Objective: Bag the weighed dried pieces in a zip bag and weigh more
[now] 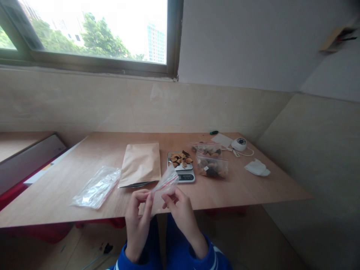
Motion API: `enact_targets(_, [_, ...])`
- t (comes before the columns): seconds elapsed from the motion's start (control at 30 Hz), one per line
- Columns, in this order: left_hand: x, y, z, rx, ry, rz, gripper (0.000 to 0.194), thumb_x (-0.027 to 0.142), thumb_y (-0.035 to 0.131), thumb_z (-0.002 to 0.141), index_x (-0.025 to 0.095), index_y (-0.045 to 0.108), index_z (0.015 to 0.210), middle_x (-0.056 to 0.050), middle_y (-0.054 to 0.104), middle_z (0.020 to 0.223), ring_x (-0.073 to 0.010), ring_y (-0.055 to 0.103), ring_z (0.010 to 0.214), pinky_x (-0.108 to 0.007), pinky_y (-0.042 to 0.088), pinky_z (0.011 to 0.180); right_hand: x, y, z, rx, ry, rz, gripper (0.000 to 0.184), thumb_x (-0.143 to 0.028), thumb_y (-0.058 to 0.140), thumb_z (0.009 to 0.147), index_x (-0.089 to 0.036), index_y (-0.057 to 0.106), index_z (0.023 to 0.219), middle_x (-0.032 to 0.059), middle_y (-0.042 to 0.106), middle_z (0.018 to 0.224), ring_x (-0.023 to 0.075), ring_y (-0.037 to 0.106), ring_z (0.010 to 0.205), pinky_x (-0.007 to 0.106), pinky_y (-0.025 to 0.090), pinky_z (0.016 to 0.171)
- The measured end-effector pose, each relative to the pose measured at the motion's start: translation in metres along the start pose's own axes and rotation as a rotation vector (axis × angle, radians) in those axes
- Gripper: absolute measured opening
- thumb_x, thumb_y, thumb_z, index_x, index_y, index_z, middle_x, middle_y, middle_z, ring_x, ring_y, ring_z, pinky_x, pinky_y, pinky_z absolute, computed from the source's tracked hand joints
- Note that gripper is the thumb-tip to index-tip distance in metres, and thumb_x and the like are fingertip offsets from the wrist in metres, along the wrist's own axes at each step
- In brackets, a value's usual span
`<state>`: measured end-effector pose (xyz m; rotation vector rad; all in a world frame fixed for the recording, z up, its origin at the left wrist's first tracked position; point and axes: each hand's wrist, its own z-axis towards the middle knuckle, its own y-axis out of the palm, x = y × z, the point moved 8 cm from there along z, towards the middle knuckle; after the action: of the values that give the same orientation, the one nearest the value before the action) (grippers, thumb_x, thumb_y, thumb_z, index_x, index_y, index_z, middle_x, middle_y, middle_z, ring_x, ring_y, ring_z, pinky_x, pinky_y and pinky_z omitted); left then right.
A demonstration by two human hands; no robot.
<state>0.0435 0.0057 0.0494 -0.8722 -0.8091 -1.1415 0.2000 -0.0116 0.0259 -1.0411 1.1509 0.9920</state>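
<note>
Nearby, both hands' fingers (146,202) pinched on a small zip bag (166,183), scale (184,176) and paper pouch (140,164) just beyond.

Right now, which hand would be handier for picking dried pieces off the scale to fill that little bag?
Probably the right hand. It sits nearer the scale and its dried pieces, just ahead to the right. The left hand could keep pinching the zip bag near its red-striped mouth.

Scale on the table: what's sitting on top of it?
The scale carries a loose pile of brown and dark dried pieces on its platform. The display strip at the front stays uncovered but is too small to read. The platform under the pile is mostly hidden.
</note>
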Motion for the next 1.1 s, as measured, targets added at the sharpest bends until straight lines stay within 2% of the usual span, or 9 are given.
enact_targets(0.13, [-0.006, -0.038, 0.009, 0.293, -0.006, 0.039, 0.014, 0.032, 0.055, 0.085, 0.021, 0.050, 0.078, -0.003, 0.059, 0.090, -0.0189, 0.060, 0.088, -0.034, 0.048, 0.082, 0.020, -0.013, 0.000, 0.015, 0.066, -0.017, 0.040, -0.056, 0.053, 0.084, -0.018, 0.056, 0.072, -0.0002, 0.060, 0.058, 0.0154, 0.059, 0.059, 0.026, 0.046, 0.060])
enact_targets(0.3, [0.002, -0.034, 0.017, 0.159, 0.105, 0.090, 0.016, 0.029, 0.056, 0.084, 0.022, 0.046, 0.073, -0.007, 0.059, 0.114, -0.0242, 0.055, 0.111, -0.043, 0.042, 0.097, 0.009, -0.022, 0.002, -0.219, -0.112, -0.177, 0.033, -0.050, 0.054, 0.086, -0.021, 0.064, 0.097, 0.0056, 0.065, 0.099, 0.0184, 0.062, 0.090, 0.029, 0.050, 0.078])
enact_targets(0.37, [0.006, -0.029, 0.018, 0.109, 0.128, 0.060, 0.017, 0.028, 0.055, 0.084, 0.022, 0.044, 0.072, -0.008, 0.061, 0.116, -0.0253, 0.055, 0.114, -0.044, 0.043, 0.098, 0.003, -0.042, 0.017, -0.127, -0.229, -0.275, 0.031, -0.047, 0.049, 0.090, -0.025, 0.061, 0.110, 0.0073, 0.059, 0.117, 0.0205, 0.056, 0.111, 0.035, 0.046, 0.094])
enact_targets(0.43, [0.008, -0.023, 0.020, 0.073, 0.148, 0.041, 0.015, 0.027, 0.053, 0.084, 0.022, 0.045, 0.073, -0.008, 0.064, 0.116, -0.0269, 0.054, 0.118, -0.047, 0.041, 0.101, 0.002, -0.068, 0.041, 0.097, -0.314, -0.421, 0.030, -0.042, 0.046, 0.092, -0.026, 0.060, 0.112, 0.0095, 0.055, 0.122, 0.0229, 0.048, 0.121, 0.042, 0.038, 0.104])
enact_targets(0.57, [0.005, -0.013, 0.027, 0.030, 0.125, 0.046, 0.006, 0.026, 0.052, 0.083, 0.021, 0.056, 0.083, -0.010, 0.064, 0.121, -0.0295, 0.048, 0.126, -0.047, 0.041, 0.099, 0.019, -0.089, 0.097, 0.291, -0.366, -0.739, 0.040, -0.036, 0.056, 0.085, -0.022, 0.055, 0.122, 0.0163, 0.047, 0.131, 0.0313, 0.043, 0.126, 0.052, 0.037, 0.102])
enact_targets(0.67, [0.000, -0.003, 0.032, 0.011, 0.086, -0.021, 0.014, 0.024, 0.053, 0.081, 0.022, 0.047, 0.069, -0.009, 0.067, 0.116, -0.0271, 0.057, 0.115, -0.040, 0.046, 0.091, 0.039, -0.082, 0.126, 0.211, -0.331, -0.854, 0.045, -0.032, 0.063, 0.080, -0.020, 0.057, 0.122, 0.0185, 0.047, 0.131, 0.0355, 0.044, 0.126, 0.055, 0.038, 0.099])
enact_targets(0.73, [-0.005, 0.000, 0.034, 0.056, 0.036, -0.025, 0.025, 0.023, 0.055, 0.079, 0.023, 0.037, 0.061, -0.005, 0.071, 0.092, -0.0212, 0.066, 0.087, -0.032, 0.049, 0.073, 0.047, -0.079, 0.133, 0.182, -0.331, -0.851, 0.038, -0.026, 0.062, 0.079, -0.017, 0.062, 0.116, 0.0189, 0.053, 0.125, 0.0347, 0.048, 0.121, 0.055, 0.038, 0.099])
enact_targets(0.83, [-0.014, 0.001, 0.035, 0.163, -0.068, 0.024, 0.027, 0.025, 0.057, 0.078, 0.023, 0.036, 0.061, 0.003, 0.061, 0.063, -0.0121, 0.053, 0.053, -0.024, 0.041, 0.051, 0.051, -0.079, 0.130, 0.195, -0.343, -0.815, 0.031, -0.017, 0.056, 0.081, -0.016, 0.065, 0.111, 0.0167, 0.058, 0.115, 0.0296, 0.054, 0.112, 0.049, 0.042, 0.098])
enact_targets(1.1, [-0.033, 0.023, 0.029, 0.120, -0.202, -0.126, 0.022, 0.037, 0.055, 0.084, 0.023, 0.043, 0.071, -0.005, 0.070, 0.095, -0.0175, 0.063, 0.073, -0.028, 0.048, 0.065, 0.044, -0.090, 0.126, 0.251, -0.356, -0.669, 0.028, -0.015, 0.057, 0.078, -0.020, 0.068, 0.103, 0.0106, 0.063, 0.104, 0.0258, 0.060, 0.100, 0.045, 0.047, 0.091])
